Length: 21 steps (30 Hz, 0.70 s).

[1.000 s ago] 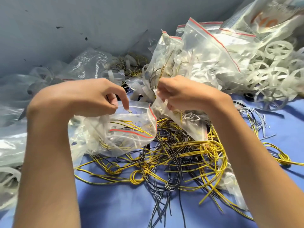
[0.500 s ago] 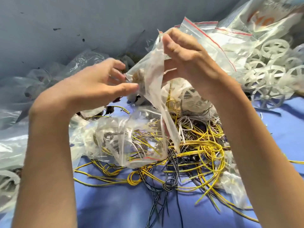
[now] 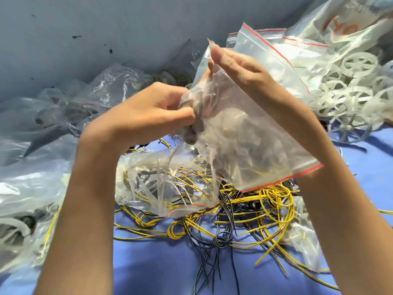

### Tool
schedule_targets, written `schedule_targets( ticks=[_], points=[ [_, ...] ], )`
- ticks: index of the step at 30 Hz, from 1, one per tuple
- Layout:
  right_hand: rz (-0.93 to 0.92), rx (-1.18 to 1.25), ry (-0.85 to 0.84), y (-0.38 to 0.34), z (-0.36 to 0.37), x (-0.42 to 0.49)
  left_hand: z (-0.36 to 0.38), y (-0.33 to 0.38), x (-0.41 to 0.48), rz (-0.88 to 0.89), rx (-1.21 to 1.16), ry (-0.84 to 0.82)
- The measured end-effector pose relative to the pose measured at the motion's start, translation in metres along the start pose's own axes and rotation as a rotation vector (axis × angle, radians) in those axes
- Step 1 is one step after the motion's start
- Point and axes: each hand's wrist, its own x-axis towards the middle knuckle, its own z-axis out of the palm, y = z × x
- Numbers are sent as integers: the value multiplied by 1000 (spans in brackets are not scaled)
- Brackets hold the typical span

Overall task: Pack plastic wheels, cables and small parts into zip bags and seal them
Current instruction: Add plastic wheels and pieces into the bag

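Note:
A clear zip bag (image 3: 255, 145) with a red seal stripe hangs in the air above the table, its red edge pointing down and right. My right hand (image 3: 240, 71) pinches its upper corner. My left hand (image 3: 153, 109) grips the bag's left side, where blurred grey parts show through the plastic. Below them lies a filled zip bag (image 3: 161, 188) holding yellow and white cables. A tangle of yellow and black cables (image 3: 244, 213) spreads over the blue table (image 3: 153, 262). White plastic wheels (image 3: 348, 96) are heaped at the right.
Crumpled clear bags (image 3: 42, 167) pile up along the left side, some with parts inside. More zip bags (image 3: 287, 52) lean at the back right. A grey wall (image 3: 106, 28) closes the back. A small bag (image 3: 304, 237) lies among the cables at the right.
Both hands rose from the table with an empty-looking bag and spread it wider. The bag now hangs flat and open toward me, and my left hand has closed on its left side.

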Motion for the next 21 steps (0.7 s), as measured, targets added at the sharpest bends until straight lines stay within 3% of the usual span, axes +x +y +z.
schedule_targets(
  ticks=[5, 11, 15, 18, 21],
  points=[
    [23, -15, -46, 4, -3, 1, 3, -3, 4, -8, 28, 61],
    [96, -161, -194, 28, -24, -1, 4, -3, 10, -93, -172, 385],
    [204, -573, -449, 32, -27, -6, 5, 1, 16, -145, -397, 534],
    [284, -482, -660, 25, -19, -8, 7, 3, 20, -104, -496, 609],
    [233, -356, -561, 25, -9, -7, 6, 2, 21, -44, -527, 655]
  ],
)
